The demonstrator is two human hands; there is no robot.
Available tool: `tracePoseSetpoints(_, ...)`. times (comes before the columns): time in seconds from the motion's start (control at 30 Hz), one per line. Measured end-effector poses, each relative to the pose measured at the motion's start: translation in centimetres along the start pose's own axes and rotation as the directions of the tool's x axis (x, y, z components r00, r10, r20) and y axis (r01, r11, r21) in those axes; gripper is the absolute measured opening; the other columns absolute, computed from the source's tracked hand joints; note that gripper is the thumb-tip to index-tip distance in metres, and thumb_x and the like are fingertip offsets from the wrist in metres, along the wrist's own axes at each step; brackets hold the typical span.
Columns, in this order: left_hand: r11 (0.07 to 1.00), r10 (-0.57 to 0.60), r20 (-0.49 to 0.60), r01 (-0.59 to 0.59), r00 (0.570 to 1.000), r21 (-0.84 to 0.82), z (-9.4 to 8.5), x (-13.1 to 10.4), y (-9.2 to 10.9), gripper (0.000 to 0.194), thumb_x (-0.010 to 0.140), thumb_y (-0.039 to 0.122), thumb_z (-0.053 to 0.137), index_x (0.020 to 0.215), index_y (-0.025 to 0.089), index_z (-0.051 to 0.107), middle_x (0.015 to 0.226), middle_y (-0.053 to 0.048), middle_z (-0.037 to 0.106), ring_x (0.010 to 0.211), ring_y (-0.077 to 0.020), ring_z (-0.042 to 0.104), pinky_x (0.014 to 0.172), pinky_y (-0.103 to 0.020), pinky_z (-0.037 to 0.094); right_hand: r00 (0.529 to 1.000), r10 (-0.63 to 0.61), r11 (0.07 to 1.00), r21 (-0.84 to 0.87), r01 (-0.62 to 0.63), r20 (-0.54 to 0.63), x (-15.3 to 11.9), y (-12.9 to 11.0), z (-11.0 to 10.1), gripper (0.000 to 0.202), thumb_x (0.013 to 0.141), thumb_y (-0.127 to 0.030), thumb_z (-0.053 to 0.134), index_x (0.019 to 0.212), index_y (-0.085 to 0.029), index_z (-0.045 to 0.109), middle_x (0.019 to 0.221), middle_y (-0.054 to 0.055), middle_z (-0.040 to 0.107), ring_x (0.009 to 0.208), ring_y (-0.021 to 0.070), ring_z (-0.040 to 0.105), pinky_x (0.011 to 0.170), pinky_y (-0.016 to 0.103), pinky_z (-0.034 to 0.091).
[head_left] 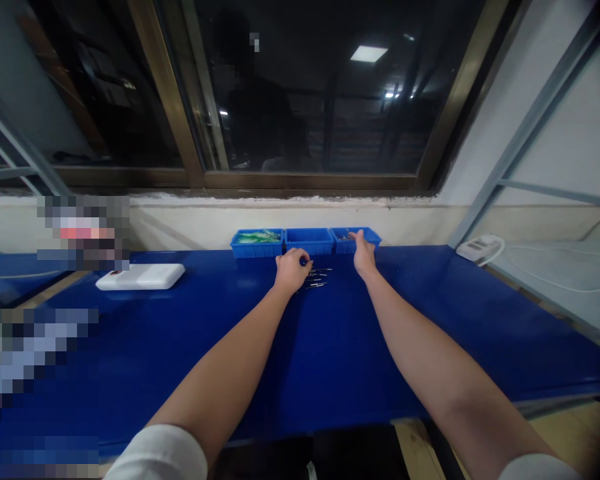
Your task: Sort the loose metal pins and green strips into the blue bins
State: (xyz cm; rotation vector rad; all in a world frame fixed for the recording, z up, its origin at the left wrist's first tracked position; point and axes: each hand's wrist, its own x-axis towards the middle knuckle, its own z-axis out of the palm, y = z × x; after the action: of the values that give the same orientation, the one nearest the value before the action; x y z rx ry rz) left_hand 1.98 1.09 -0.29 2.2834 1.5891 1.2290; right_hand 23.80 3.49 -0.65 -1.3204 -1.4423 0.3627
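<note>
My left hand (293, 269) is over the blue tabletop, its thumb and forefinger curled together in a pinch. Whatever lies between the fingertips is too small to make out. Just right of it, several thin metal pins (318, 275) lie on the table in a loose row. My right hand (365, 255) reaches into the right blue bin (377, 239), which holds small metal pieces (341, 235); its fingers are bent and partly hidden. The middle blue bin (309, 241) shows only its blue inside. Green and clear plastic material (255, 237) fills much of the left blue bin (257, 250).
A white flat device (140, 277) rests on the table at left. Toward the right back corner is a white power strip (480, 247) with a cable. Grey metal frames (530, 120) rise on both sides, and a dark window (320, 100) stands behind the bins.
</note>
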Motion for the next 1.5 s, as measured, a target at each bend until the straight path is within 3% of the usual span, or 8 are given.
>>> tracePoseSetpoints(0.13,1.0,-0.012,0.013,0.013,1.0,-0.015,0.1,0.0,0.1,0.009,0.077,0.026,0.064,0.084,0.021,0.061,0.091,-0.001,0.067,0.09,-0.0178,0.061,0.085,-0.034,0.038,0.981,0.161,0.985,0.081,-0.153,-0.107,-0.3,-0.3,0.6,0.073,0.082,-0.073,0.021,0.111,-0.023,0.065,0.116,0.01,0.061,0.127,0.0289,0.033,0.108,0.053,0.018)
tracePoseSetpoints(0.33,0.999,-0.031,0.017,0.031,0.999,-0.033,0.0,0.0,0.2,0.012,0.082,0.025,0.058,0.093,0.023,0.062,0.095,-0.002,0.068,0.093,-0.018,0.061,0.087,-0.034,0.04,0.975,0.076,0.996,0.066,-0.063,-0.209,-0.2,-0.2,0.2,0.073,0.084,-0.07,0.017,0.096,-0.019,0.067,0.104,0.012,0.064,0.11,0.027,0.052,0.097,0.044,0.038)
tracePoseSetpoints(0.43,0.999,-0.03,0.005,0.03,1.0,-0.02,0.0,0.0,0.1,0.013,0.084,0.022,0.052,0.092,0.022,0.062,0.096,-0.003,0.067,0.094,-0.0177,0.061,0.087,-0.033,0.041,0.969,0.023,1.0,0.025,-0.017,-0.245,-0.4,-0.7,0.3,0.056,0.085,-0.061,0.032,0.084,-0.017,0.068,0.092,0.012,0.066,0.095,0.0255,0.058,0.089,0.041,0.042)
tracePoseSetpoints(0.57,0.998,-0.042,-0.003,0.042,0.999,0.039,0.1,0.0,0.0,0.017,0.087,0.02,0.046,0.094,0.021,0.062,0.098,-0.005,0.066,0.096,-0.0193,0.06,0.087,-0.034,0.041,0.995,-0.044,0.999,-0.023,0.046,0.087,-1.3,-1.7,1.0,0.023,0.07,-0.04,0.062,0.076,-0.019,0.069,0.073,0.004,0.066,0.07,0.019,0.058,0.071,0.033,0.045)
tracePoseSetpoints(0.73,0.992,-0.095,0.044,0.091,0.994,0.085,0.3,0.3,-0.2,0.021,0.089,0.02,0.042,0.096,0.022,0.061,0.103,-0.007,0.065,0.099,-0.0225,0.059,0.087,-0.038,0.041,0.902,-0.089,0.965,-0.187,0.183,0.423,-2.1,-2.1,1.6,0.012,0.062,-0.025,0.069,0.074,-0.022,0.072,0.073,0.001,0.064,0.068,0.0166,0.056,0.071,0.032,0.043)
tracePoseSetpoints(1.1,0.999,0.051,0.119,-0.052,0.992,0.0,0.4,0.1,0.3,0.025,0.083,0.024,0.055,0.107,0.024,0.062,0.106,-0.003,0.066,0.105,-0.0207,0.057,0.09,-0.037,0.038,0.918,-0.124,0.936,-0.261,0.234,0.377,-2.3,-2.6,2.0,0.026,0.088,-0.029,0.047,0.078,-0.017,0.068,0.077,0.006,0.069,0.073,0.0171,0.06,0.069,0.027,0.041)
tracePoseSetpoints(1.27,0.988,0.153,0.175,-0.149,0.973,-0.032,0.0,0.0,0.6,0.015,0.086,0.028,0.053,0.092,0.023,0.067,0.094,-0.001,0.069,0.097,-0.0177,0.059,0.088,-0.032,0.037,0.912,-0.183,0.926,-0.245,0.285,0.368,-2.7,-3.9,2.7,0.036,0.091,-0.034,0.041,0.071,-0.017,0.065,0.072,0.006,0.067,0.069,0.0167,0.06,0.067,0.026,0.039)
tracePoseSetpoints(1.5,0.994,0.085,0.169,-0.094,0.982,0.048,0.2,0.2,0.3,0.018,0.089,0.027,0.049,0.088,0.023,0.067,0.091,-0.002,0.068,0.095,-0.0187,0.059,0.084,-0.035,0.034,0.925,-0.099,0.994,-0.011,0.11,0.367,-2.9,-3.8,3.2,0.033,0.087,-0.039,0.046,0.068,-0.017,0.062,0.064,0.004,0.066,0.063,0.016,0.061,0.065,0.028,0.044)
